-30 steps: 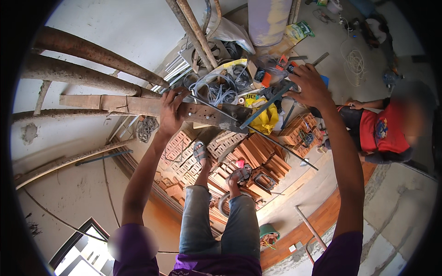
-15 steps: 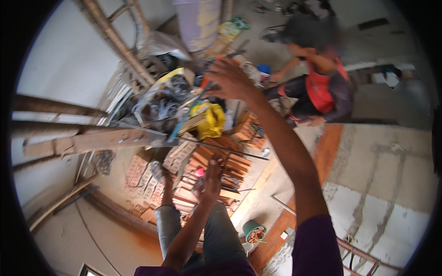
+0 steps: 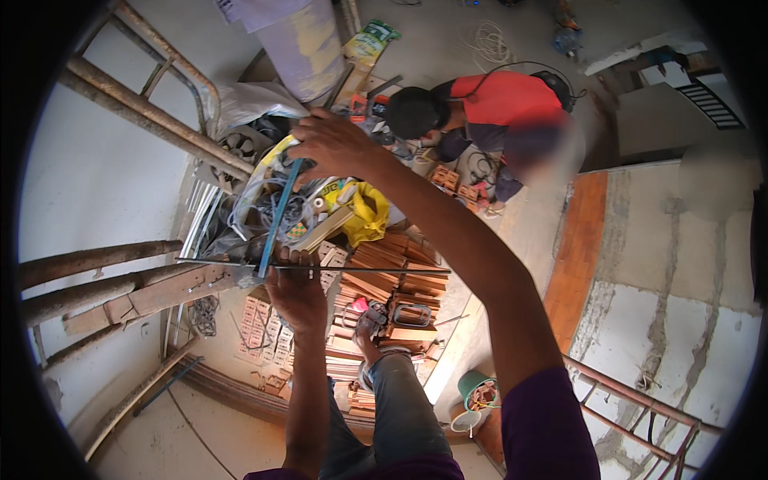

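My right hand (image 3: 330,146) reaches up and across from the right, closed on the upper end of a narrow blue strip (image 3: 280,216). The strip slants down and left from its fingers. My left hand (image 3: 298,294) is below, its fingers curled at a long thin dark rod (image 3: 384,270) that runs sideways across the strip's lower end. Whether those fingers also touch the strip is hard to tell. Under both hands lie a yellow plastic bag (image 3: 366,214), clear plastic and mixed materials.
Stacked reddish bricks (image 3: 384,280) lie around my feet. Timber poles (image 3: 136,284) and a bamboo ladder (image 3: 152,120) jut in from the left. A co-worker in red (image 3: 512,104) bends over at the upper right. A green bucket (image 3: 472,384) of rubble stands lower right.
My left hand has risen from near my knees to the dark rod. My right hand appears further left, still with the blue strip, now steeper. The co-worker has bent forward. The view has shifted.
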`<state>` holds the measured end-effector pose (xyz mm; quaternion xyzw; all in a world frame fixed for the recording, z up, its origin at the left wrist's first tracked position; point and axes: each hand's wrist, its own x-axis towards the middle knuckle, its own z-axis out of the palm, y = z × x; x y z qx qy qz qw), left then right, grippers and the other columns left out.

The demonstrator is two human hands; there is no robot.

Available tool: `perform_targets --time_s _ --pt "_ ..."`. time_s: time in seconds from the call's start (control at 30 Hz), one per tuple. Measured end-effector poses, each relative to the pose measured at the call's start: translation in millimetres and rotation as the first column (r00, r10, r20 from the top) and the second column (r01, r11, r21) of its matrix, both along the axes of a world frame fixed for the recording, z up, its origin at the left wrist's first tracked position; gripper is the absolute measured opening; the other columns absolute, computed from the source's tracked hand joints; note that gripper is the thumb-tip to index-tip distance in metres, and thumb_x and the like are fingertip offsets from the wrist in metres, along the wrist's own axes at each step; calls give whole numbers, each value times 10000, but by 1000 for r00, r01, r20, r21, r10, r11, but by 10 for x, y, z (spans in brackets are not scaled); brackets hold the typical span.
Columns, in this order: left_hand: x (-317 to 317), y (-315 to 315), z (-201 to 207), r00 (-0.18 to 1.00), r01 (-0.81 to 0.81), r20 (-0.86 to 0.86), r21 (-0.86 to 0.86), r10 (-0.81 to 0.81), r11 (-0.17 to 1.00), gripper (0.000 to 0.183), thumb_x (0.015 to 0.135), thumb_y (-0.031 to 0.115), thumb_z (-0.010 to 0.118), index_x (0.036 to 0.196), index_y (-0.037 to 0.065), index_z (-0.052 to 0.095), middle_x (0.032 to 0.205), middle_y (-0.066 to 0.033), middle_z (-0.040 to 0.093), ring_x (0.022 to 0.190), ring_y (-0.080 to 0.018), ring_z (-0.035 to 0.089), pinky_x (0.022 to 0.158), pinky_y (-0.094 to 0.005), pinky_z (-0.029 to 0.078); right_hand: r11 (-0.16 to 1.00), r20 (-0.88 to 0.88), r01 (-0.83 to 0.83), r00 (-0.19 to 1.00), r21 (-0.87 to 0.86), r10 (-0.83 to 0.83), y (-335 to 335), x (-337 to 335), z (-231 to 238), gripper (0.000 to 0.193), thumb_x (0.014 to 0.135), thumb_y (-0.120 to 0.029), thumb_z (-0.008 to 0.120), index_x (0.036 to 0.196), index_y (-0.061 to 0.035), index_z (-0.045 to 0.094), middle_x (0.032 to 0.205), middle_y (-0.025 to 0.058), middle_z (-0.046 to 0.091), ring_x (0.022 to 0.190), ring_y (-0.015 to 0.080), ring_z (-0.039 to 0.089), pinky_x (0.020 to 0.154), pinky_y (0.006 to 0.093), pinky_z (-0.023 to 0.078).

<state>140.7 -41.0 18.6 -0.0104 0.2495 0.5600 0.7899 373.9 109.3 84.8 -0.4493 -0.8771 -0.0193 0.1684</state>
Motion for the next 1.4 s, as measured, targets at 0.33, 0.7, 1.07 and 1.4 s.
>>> perform_targets --time_s 0.33,0.7,1.07,1.4 --pt "170 282 285 980 -34 -191 -432 -54 901 551 899 674 473 717 158 413 610 48 302 575 -119 313 632 -310 352 999 17 -28 999 -20 29 34 17 -14 481 690 -548 733 888 -113 674 903 31 549 967 207 521 903 362 398" --pt "265 238 193 953 -178 -296 -403 57 898 556 874 709 483 726 177 417 593 44 298 574 -121 328 596 -281 333 927 227 -17 968 -374 109 354 165 569 505 717 -521 733 857 -46 635 876 120 584 923 291 565 919 405 396" --pt "641 -349 228 993 -40 -120 -390 -8 920 505 980 611 321 864 141 466 723 -5 411 660 -172 402 693 -383 415 986 275 -17 959 -167 63 354 325 373 581 778 -503 691 1108 -29 618 1030 130 629 952 306 561 902 425 391" --pt "431 -697 -248 986 168 23 -101 -167 981 490 1006 564 276 792 134 370 691 -1 310 632 -158 341 644 -340 387 981 258 107 964 -161 -63 -81 291 307 516 752 -418 742 1026 1 616 968 148 610 940 320 559 867 430 388"
